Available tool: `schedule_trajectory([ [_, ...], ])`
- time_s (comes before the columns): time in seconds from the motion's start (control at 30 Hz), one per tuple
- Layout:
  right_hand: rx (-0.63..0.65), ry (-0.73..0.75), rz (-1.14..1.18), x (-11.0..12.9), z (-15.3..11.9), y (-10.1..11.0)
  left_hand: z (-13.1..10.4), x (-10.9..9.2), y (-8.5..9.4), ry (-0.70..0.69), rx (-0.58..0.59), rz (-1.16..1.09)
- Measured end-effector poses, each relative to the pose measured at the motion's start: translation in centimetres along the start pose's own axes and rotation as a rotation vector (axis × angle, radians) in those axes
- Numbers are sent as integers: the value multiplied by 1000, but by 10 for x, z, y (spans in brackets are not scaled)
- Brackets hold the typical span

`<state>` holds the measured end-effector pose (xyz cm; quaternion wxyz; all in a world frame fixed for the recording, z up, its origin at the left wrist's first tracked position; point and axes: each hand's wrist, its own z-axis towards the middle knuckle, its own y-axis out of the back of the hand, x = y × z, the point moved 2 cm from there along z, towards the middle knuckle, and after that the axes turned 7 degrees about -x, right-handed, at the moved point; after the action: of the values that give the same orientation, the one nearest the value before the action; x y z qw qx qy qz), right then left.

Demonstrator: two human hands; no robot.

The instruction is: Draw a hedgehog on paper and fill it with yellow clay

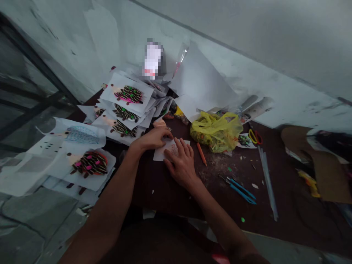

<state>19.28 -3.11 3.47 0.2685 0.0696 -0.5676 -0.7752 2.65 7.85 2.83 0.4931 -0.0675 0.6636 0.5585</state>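
A small white sheet of paper [158,155] with a faint reddish drawing lies on the dark table in front of me. My right hand [182,161] rests flat on it, fingers stretched out and a little apart, covering part of the drawing. At the sheet's upper left edge is my left hand [156,138], its fingers curled inward and close together; anything between them is hidden. A peach-coloured piece [159,123] shows just behind the left knuckles. To the right of the sheet lies an orange crayon or pencil [201,154].
Stacked sheets with hedgehog pictures [128,94] rise at the left, beside more hedgehog sheets [89,164]. A yellow plastic bag [217,130] sits behind the crayon. Rightward lie a blue-handled tool [242,190], scissors [255,137], clear sticks [268,183] and scraps. A lit phone [153,58] leans at the wall.
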Motion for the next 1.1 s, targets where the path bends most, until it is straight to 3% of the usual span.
schedule_trajectory([
  [0.27, 19, 23, -2, 0, 0, -3, 0, 0, -1, -11, 2, 15],
  [0.5, -101, -38, 11, -7, -3, 3, 0, 5, -3, -29, 6, 11],
  [0.7, -36, -39, -23, -10, -1, -2, 0, 3, -2, -35, 7, 8],
  [0.9, -112, -101, -17, -19, 0, 4, 1, 4, -3, -32, 4, 16],
  [1.1, -72, -62, -24, -17, -1, 4, 1, 4, -2, -38, 12, 14],
])
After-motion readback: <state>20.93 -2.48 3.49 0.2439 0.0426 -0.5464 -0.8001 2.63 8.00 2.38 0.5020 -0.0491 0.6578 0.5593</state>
